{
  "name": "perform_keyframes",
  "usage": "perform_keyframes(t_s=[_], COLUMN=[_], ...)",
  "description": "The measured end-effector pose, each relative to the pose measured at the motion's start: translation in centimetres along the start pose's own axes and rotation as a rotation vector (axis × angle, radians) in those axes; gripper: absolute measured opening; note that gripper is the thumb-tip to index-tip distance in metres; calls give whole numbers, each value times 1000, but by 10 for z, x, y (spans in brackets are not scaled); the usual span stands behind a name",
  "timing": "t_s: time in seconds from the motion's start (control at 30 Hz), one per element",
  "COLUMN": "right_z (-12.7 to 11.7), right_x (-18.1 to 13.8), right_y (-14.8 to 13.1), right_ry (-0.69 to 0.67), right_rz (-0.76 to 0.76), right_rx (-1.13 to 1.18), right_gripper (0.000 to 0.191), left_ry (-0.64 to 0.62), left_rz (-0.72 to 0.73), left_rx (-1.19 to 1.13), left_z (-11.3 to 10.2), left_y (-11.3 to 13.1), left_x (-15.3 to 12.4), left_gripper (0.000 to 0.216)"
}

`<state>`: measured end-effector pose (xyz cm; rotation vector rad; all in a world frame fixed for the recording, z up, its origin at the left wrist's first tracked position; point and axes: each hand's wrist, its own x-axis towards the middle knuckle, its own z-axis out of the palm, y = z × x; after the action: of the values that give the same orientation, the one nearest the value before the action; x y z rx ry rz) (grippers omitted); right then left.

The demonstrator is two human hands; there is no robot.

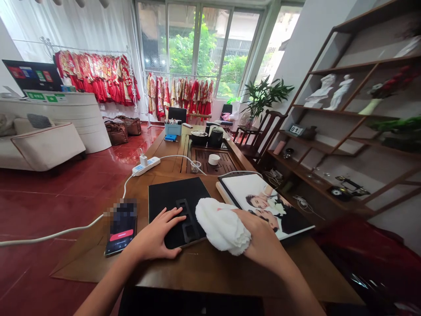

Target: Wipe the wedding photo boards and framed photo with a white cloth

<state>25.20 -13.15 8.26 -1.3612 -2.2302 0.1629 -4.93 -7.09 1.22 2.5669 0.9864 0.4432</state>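
Note:
My left hand lies flat, fingers spread, on the near left part of a black album cover with rectangular cut-outs, which rests on the wooden table. My right hand is closed round a crumpled white cloth, held just above the black cover's right edge. To the right lies a white photo album showing a wedding picture. A phone lies on the table left of my left hand.
Further back stand a white power strip with its cable, a tea tray with a cup and kettles, and a blue box. Wooden shelves rise at the right. A wooden chair, sofa and racks of red garments stand beyond.

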Motion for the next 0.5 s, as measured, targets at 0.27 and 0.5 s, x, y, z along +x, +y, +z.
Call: perform_keyframes(t_s=[0.27,0.5], right_z=[18,69], right_x=[10,68], right_y=[19,42], right_ry=[234,475], right_rz=[160,468], right_rx=[425,1071], right_gripper=[55,52], left_ry=[-10,-5], left_rz=[16,1], left_rx=[-11,14], left_z=[-2,-3], left_y=[-3,0], left_x=[-1,-2], left_gripper=[83,82])
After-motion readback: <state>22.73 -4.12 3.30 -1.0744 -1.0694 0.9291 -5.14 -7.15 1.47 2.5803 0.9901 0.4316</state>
